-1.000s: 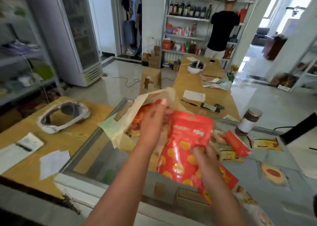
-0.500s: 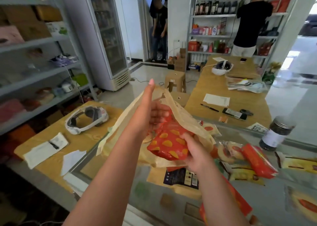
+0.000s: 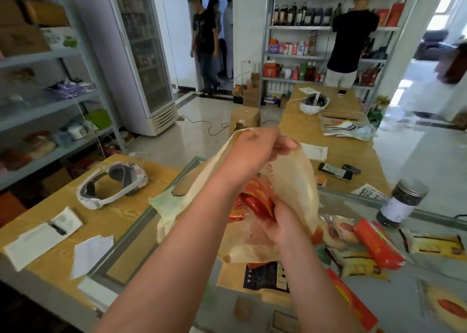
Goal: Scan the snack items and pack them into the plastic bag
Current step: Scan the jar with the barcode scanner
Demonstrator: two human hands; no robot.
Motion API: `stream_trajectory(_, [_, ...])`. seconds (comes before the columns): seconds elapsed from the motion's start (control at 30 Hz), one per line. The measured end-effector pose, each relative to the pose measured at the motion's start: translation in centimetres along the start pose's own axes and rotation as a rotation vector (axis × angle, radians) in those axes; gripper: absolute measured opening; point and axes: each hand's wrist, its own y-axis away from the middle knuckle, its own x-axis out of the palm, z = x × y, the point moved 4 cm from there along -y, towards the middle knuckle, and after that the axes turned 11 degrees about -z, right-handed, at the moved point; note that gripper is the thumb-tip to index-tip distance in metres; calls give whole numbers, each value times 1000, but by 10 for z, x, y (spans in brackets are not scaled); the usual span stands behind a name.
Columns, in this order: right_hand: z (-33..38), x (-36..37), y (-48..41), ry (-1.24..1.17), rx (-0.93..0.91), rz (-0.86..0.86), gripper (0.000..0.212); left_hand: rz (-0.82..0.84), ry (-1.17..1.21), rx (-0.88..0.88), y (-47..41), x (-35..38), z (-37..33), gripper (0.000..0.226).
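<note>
Progress, from the head camera, looks partial: my left hand [image 3: 255,153] is raised over the glass counter [image 3: 439,269], fingers curled tight on the rim of the pale plastic bag [image 3: 295,188] to hold its mouth open. My right hand [image 3: 285,227] sits below it, clamped on the lower end of a red snack pouch [image 3: 257,198] whose upper part is already inside the bag. More red and orange shows through the thin plastic beneath it, so I judge at least one other item is packed, though I cannot count them. Plenty remains on the counter: a long red packet [image 3: 376,244] lying across a yellow packet [image 3: 358,264] just right of the bag, a dark-labelled packet [image 3: 265,275] under the bag, another yellow packet [image 3: 434,243] further right, and more blurred wrappers near the bottom edge. A dark jar [image 3: 401,202] stands upright behind them. I see no scanner, so I cannot tell which of these are scanned. By my reckoning the job is well short of half done.
</note>
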Motion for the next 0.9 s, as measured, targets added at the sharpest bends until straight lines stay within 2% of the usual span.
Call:
stream_trajectory(0.17, [18,20,-19,-184,-152,-57,29,7,-17,119,-7,-22,-11,44])
stream_trajectory(0.23, [17,29,-16,-287,-135,30,35,31,-18,140,-10,-25,-11,44])
stream_trajectory(0.3, [14,34,-6,-273,-219,25,13,49,-12,151,-13,-27,-9,43])
stream_trajectory(0.37, [6,37,-3,-208,-309,-62,3,53,-10,157,-16,-30,-8,41])
stream_trajectory(0.5, [-11,45,-10,62,-556,-197,23,115,48,195,-20,-35,-8,41])
stream_trajectory(0.57, [-9,46,-17,63,-528,-250,27,122,69,213,-21,-38,-9,42])
stream_trajectory(0.7, [13,54,-46,-105,-307,-191,24,159,59,227,-24,-42,-6,41])
stream_trajectory(0.73, [18,54,-49,-112,-303,-219,24,168,49,222,-24,-42,-6,40])
stream_trajectory(0.77, [22,52,-54,-76,-322,-263,24,176,42,220,-23,-41,-5,39])
stream_trajectory(0.83, [26,49,-58,181,-448,-399,33,184,41,213,-22,-41,-4,38])
stream_trajectory(0.9, [26,57,-41,441,-697,-409,50,171,49,193,-24,-41,-5,37])
